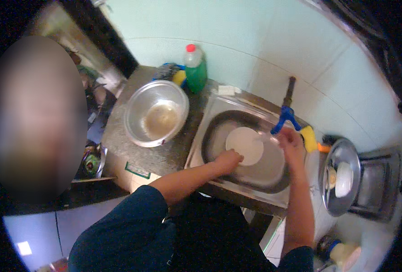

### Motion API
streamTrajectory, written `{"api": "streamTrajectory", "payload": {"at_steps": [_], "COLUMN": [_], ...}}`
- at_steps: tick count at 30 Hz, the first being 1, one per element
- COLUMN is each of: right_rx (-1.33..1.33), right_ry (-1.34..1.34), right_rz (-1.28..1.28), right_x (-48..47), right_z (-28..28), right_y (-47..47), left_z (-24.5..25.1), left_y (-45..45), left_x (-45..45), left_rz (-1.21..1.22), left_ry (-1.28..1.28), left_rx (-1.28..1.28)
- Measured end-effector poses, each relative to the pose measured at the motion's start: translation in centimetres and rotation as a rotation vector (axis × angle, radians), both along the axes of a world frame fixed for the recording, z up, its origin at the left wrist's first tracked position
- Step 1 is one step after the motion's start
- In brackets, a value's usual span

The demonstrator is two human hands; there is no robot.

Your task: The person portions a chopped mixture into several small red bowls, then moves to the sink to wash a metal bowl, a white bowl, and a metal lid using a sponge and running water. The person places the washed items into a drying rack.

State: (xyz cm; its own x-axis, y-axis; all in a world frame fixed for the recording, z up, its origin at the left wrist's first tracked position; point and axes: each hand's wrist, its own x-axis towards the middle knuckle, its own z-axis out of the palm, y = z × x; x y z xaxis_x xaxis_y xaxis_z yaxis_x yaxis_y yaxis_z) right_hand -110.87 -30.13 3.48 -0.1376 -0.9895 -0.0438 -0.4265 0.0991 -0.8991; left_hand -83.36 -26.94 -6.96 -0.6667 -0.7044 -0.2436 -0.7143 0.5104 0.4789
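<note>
A round white plate (pixel 244 144) is over the basin of the stainless steel sink (pixel 207 117). My left hand (pixel 229 161) grips the plate's lower left rim, the thumb and fingers closed on it. My right hand (pixel 289 141) is at the basin's right side, just below the blue tap (pixel 285 117) on the wall. Its fingers are bent and blurred, and whether they touch the tap or hold anything cannot be told. Left of the sink, a metal bowl (pixel 133 122) with cloudy brownish liquid rests on the stone counter (pixel 119 144).
Behind the bowl stand a bottle of green liquid (pixel 196 73), a scouring pad (pixel 167 71) and a yellow sponge (pixel 179 78). A yellow cloth or sponge (pixel 309 138) is right of the tap. Farther right, a metal basin (pixel 354 149) holds white dishware (pixel 343 179).
</note>
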Motion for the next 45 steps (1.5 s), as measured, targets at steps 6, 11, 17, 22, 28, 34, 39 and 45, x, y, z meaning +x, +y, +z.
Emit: {"api": "streamTrajectory", "payload": {"at_steps": [6, 11, 17, 22, 28, 34, 39, 45], "right_rx": [0.53, 0.533, 0.399, -0.068, 0.082, -0.093, -0.095, -0.106], "right_ry": [-1.257, -1.652, -0.904, 0.664, 1.102, 1.218, 1.336, 1.366], "right_rz": [-0.185, -0.278, -0.038, 0.554, 0.803, 0.861, 0.909, 0.96], "right_x": [8.9, 9.6, 9.0, 10.9, 6.0, 1.2, -1.8, -0.6], "right_z": [-9.8, -13.0, -11.6, -10.0, -6.1, 5.0, 14.3, 17.3], "right_y": [0.0, -2.6, -0.4, 6.2, 6.8, 7.2, 7.9, 8.8], "left_z": [11.7, 18.8, 16.2, 12.1, 16.6, 22.2, 17.6, 9.4], "left_y": [0.8, -1.3, -5.2, -4.2, 0.3, 2.7, 1.1, 2.5], "left_x": [5.3, 19.7, 36.6, 39.5, 34.5, 22.2, 11.9, 1.1], "left_rz": [0.076, 0.698, 1.307, 1.276, 1.343, 1.072, 0.915, 0.819], "left_ry": [0.275, 0.27, 0.253, 1.014, 1.165, 1.167, 0.975, 0.94], "left_rx": [-0.275, -0.727, -0.241, 0.572, 0.45, 0.4, 0.422, 0.434]}}
